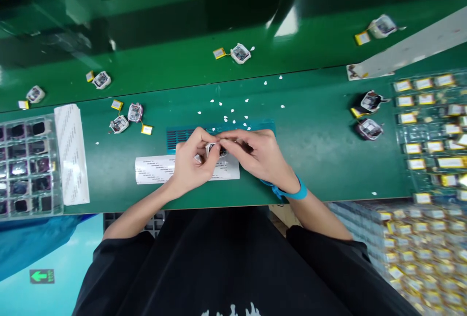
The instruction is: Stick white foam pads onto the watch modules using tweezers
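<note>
My left hand (pixel 191 163) and my right hand (pixel 260 155) meet at the middle of the green bench, fingers pinched together on one small white-cased electronic module (pixel 212 149). The module is mostly hidden by my fingertips. Under my hands lies a white printed label strip (pixel 155 169) and a teal ribbed mat (pixel 178 137). A blue band (pixel 292 192) circles my right wrist.
Small white scraps (pixel 233 112) dot the bench beyond my hands. Similar modules with yellow batteries lie at the left (pixel 127 117), on the far belt (pixel 239 53) and at the right (pixel 368 114). A clear tray of parts (pixel 25 165) stands left, trays of yellow batteries (pixel 430 131) right.
</note>
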The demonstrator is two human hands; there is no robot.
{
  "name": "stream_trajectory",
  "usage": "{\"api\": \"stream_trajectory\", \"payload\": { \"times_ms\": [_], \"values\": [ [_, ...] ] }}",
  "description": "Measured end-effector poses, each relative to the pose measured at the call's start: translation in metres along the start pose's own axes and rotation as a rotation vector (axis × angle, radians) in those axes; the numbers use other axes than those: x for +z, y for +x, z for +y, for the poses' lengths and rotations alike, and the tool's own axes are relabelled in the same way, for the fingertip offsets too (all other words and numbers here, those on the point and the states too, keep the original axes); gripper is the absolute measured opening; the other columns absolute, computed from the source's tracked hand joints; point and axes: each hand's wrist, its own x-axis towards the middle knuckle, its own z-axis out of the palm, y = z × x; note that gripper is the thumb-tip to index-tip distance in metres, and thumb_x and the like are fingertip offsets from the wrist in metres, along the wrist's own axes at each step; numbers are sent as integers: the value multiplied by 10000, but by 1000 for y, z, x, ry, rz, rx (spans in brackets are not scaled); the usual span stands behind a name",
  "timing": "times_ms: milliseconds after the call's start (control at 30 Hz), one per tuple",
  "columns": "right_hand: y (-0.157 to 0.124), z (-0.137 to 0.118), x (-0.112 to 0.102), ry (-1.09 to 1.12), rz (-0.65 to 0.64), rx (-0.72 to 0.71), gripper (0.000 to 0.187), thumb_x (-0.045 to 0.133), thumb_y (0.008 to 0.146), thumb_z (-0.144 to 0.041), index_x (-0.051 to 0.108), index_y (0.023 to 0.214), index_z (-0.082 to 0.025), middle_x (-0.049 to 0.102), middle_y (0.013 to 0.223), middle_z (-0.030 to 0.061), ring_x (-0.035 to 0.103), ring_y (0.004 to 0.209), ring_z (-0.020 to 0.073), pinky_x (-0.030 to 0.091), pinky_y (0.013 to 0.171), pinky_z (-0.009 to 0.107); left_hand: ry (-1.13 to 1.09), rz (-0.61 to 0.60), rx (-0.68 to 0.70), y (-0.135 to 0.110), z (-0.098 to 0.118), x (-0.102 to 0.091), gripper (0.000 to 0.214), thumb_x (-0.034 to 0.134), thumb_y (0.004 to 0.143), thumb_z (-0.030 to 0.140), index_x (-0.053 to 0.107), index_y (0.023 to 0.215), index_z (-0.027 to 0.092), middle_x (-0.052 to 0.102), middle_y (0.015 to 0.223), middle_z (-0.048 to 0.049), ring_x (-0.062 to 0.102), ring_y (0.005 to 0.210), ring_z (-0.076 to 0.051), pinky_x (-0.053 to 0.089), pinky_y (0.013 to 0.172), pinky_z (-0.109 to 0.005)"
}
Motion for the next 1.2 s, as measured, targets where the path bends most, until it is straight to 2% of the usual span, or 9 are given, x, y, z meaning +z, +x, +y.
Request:
{"api": "stream_trajectory", "payload": {
  "times_ms": [100, 233, 400, 567, 633, 767, 867, 967, 1200],
  "values": [
    [4, 0, -1, 320, -79, 205, 236, 685, 925, -399, 742, 935, -171, 752, 791, 12, 624, 600, 104, 456, 540, 236, 10, -43, 30, -1, 2, -1, 109, 635, 917, 168, 553, 977, 208, 645, 667, 61, 588, 468, -59, 478, 453, -155],
    [6, 3, -2, 551, -96, 308, 264, 741, 869, -435, 723, 893, -173, 744, 782, 15, 668, 675, 128, 492, 599, 241, 68, -83, 76, -1, 6, -2, 183, 650, 925, 170, 545, 1069, 213, 666, 691, 72, 679, 516, -74, 549, 531, -160],
    [4, 4, -4, 253, -3, 172, 328, 605, 965, -464, 738, 833, -195, 676, 662, -13, 595, 570, 116, 442, 538, 262, 25, -108, -88, 6, 8, -4, 160, 693, 916, 269, 607, 1031, 198, 743, 801, 22, 682, 483, -84, 560, 508, -183],
    [-16, 2, -17, 127, 347, 16, 521, 420, 1007, -591, 772, 825, -252, 676, 751, 38, 617, 625, 187, 487, 553, 358, 16, -110, -222, 10, 10, -8, 118, 674, 912, 296, 625, 911, 189, 728, 750, 1, 623, 413, -87, 483, 414, -202],
    [-27, 1, -22, 7, 420, -2, 632, 342, 1012, -640, 766, 709, -283, 568, 586, 43, 616, 660, 230, 509, 618, 407, 55, -197, -239, 11, 11, -10, 92, 653, 914, 268, 615, 890, 188, 684, 651, 21, 607, 401, -93, 463, 409, -203],
    [-51, 1, -24, 168, 209, 223, 460, 439, 1042, -497, 799, 869, -268, 720, 672, 24, 647, 557, 180, 539, 534, 360, 66, -405, -278, 11, 17, -13, 66, 599, 935, 236, 575, 891, 194, 634, 581, 49, 650, 434, -111, 438, 427, -195],
    [-67, 2, -20, 268, 235, 327, 247, 597, 993, -379, 797, 922, -253, 782, 778, 22, 707, 594, 172, 561, 483, 297, 30, -476, -324, 10, 20, -14, 62, 566, 961, 252, 550, 929, 202, 637, 554, 51, 699, 489, -136, 446, 452, -194],
    [-82, 3, -13, 269, 260, 382, 195, 648, 964, -339, 797, 898, -233, 778, 741, 27, 722, 597, 181, 591, 505, 289, 47, -508, -364, 10, 17, -13, 65, 548, 971, 265, 537, 939, 209, 620, 531, 52, 693, 495, -144, 398, 418, -196],
    [-97, 5, -1, 141, 239, 411, 221, 628, 971, -352, 796, 893, -231, 780, 760, 24, 715, 612, 183, 615, 597, 319, 130, -470, -314, 15, -4, -9, 85, 565, 931, 208, 521, 860, 218, 498, 483, 77, 423, 365, -84, 240, 391, -233]
  ]
}}
